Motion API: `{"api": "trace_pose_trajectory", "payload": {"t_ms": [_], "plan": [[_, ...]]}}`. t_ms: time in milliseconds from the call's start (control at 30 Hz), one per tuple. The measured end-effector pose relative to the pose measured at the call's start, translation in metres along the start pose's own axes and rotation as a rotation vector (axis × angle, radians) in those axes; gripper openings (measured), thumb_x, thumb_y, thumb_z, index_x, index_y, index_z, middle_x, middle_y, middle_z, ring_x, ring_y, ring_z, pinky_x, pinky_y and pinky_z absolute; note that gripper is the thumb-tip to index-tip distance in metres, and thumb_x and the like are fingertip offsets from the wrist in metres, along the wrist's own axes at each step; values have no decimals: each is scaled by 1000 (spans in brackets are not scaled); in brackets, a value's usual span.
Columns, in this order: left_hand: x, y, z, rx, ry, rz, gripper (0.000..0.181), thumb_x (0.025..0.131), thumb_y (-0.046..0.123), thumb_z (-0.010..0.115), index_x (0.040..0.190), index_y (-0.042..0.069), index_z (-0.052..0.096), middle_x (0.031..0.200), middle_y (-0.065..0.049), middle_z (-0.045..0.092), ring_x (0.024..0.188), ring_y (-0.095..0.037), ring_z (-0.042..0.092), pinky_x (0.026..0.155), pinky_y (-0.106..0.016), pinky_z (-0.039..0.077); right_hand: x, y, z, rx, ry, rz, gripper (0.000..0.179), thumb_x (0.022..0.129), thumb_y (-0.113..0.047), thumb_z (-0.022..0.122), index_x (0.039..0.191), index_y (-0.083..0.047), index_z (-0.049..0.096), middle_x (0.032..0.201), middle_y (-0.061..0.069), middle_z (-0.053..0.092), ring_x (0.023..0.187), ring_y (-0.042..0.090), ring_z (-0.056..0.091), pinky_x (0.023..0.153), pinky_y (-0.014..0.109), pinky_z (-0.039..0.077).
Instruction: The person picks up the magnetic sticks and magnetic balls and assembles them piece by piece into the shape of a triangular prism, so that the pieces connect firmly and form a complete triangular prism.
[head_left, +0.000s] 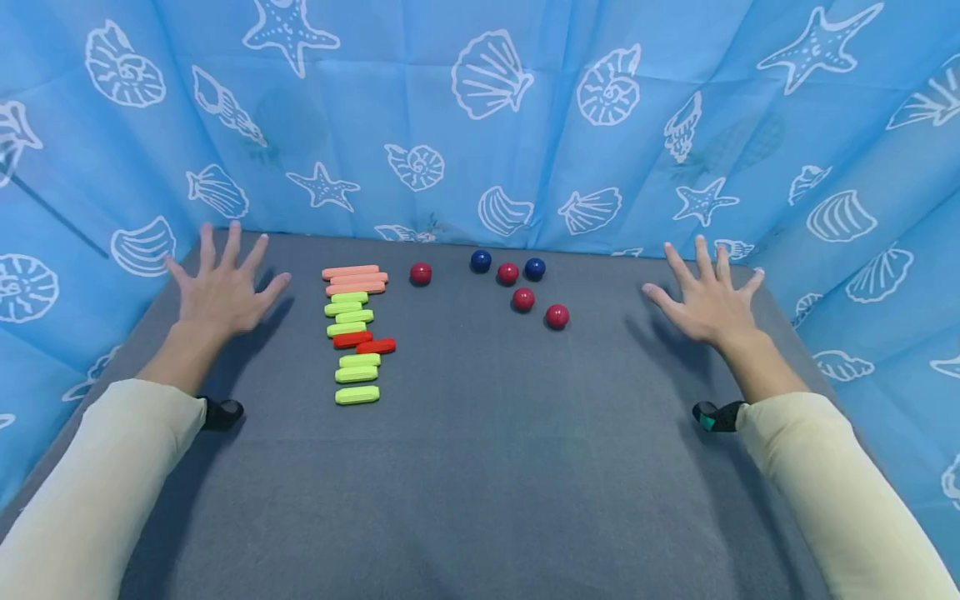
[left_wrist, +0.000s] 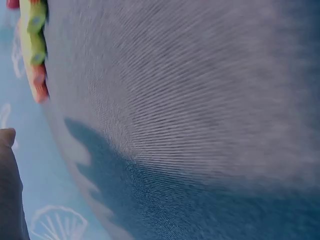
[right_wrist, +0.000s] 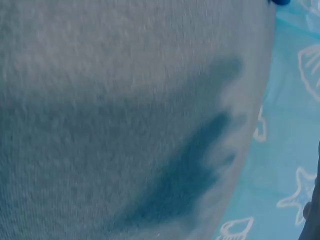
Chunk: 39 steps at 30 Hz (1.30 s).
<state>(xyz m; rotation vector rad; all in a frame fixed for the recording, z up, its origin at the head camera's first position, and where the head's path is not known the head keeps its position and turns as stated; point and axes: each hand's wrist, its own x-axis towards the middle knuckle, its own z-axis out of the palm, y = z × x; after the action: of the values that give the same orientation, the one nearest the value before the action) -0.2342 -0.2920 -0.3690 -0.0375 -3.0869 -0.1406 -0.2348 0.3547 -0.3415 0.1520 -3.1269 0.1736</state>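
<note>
Fingers spread, my left hand (head_left: 223, 293) hovers over the far left of the table, its shadow falling beside it. Just right of it lies a column of short ridged sticks: salmon sticks (head_left: 355, 289) at the back, then yellow-green sticks (head_left: 349, 317), two red sticks (head_left: 375, 346) and more yellow-green ones in front. My right hand (head_left: 708, 298) is also spread, above the far right, holding nothing. Between the hands are several dark red balls (head_left: 523, 299) and two blue balls (head_left: 481, 261). In the left wrist view, part of the left hand (left_wrist: 10, 190) shows at the edge.
A dark grey cloth covers the table (head_left: 487, 467). Blue curtains (head_left: 420, 100) with white shell prints hang behind and along both sides. Each wrist wears a black strap (head_left: 222, 413) below a pale sleeve (head_left: 105, 475).
</note>
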Motion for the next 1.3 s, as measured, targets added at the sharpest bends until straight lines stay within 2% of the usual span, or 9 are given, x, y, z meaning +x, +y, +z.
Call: {"api": "trace_pose_trajectory", "payload": {"t_ms": [133, 233, 400, 567, 700, 867, 1000, 1133, 1300], "plan": [[-11, 11, -3, 31, 9, 103, 79, 100, 63, 32, 160, 15, 13, 165, -18, -9, 147, -42, -21, 101, -81, -10, -3, -15, 1, 33, -30, -93, 80, 99, -66, 32, 161, -23, 5, 165, 17, -12, 147, 49, -9, 97, 82, -14], [-22, 19, -4, 52, 20, 184, 75, 100, 57, 41, 159, 14, 21, 165, -21, 1, 148, -45, -12, 102, -81, -6, -6, -30, 4, 67, -76, -178, 77, 101, -60, 37, 161, -22, 10, 165, 19, -3, 148, 49, 0, 103, 80, -4], [-40, 32, -3, 46, 24, 293, 71, 99, 50, 52, 156, 13, 31, 163, -23, 13, 148, -48, 5, 103, -81, 4, -8, -54, 12, 184, -165, -259, 74, 101, -53, 43, 161, -19, 16, 165, 21, 8, 148, 47, 8, 108, 76, 7], [-57, 42, 3, -64, -19, 416, 66, 99, 46, 57, 153, 12, 40, 162, -21, 19, 147, -48, 14, 104, -79, 14, -8, -69, 25, 456, -239, -282, 72, 102, -45, 49, 159, -10, 21, 162, 20, 20, 148, 42, 17, 113, 67, 15], [-71, 49, 9, -180, -68, 502, 62, 97, 44, 61, 149, 13, 47, 162, -19, 23, 146, -47, 19, 105, -74, 22, -8, -77, 35, 659, -265, -290, 71, 101, -34, 56, 157, -5, 23, 158, 21, 31, 146, 40, 26, 114, 62, 22], [-83, 55, 17, -428, -148, 509, 55, 92, 40, 70, 141, 18, 58, 160, -15, 29, 144, -45, 25, 102, -75, 27, -7, -84, 42, 811, -276, -279, 68, 100, -22, 62, 155, -3, 27, 152, 22, 42, 143, 38, 34, 111, 60, 30], [-89, 56, 20, -623, -181, 503, 42, 86, 31, 78, 126, 19, 71, 154, -15, 38, 140, -44, 31, 102, -75, 27, -7, -87, 45, 841, -254, -262, 66, 98, -16, 63, 154, -1, 29, 148, 23, 46, 141, 38, 38, 112, 59, 30], [-94, 56, 21, -678, -224, 497, 33, 81, 31, 83, 112, 25, 76, 151, -15, 41, 138, -44, 31, 100, -75, 26, -5, -90, 46, 823, -221, -255, 66, 97, -13, 64, 152, 1, 30, 145, 24, 49, 138, 38, 42, 112, 57, 31], [-97, 58, 24, -612, -244, 491, 30, 79, 30, 86, 107, 28, 76, 152, -13, 39, 139, -43, 29, 101, -75, 27, -1, -96, 45, 799, -196, -231, 67, 96, -11, 66, 152, 2, 31, 142, 24, 52, 134, 39, 46, 110, 55, 34]]}}
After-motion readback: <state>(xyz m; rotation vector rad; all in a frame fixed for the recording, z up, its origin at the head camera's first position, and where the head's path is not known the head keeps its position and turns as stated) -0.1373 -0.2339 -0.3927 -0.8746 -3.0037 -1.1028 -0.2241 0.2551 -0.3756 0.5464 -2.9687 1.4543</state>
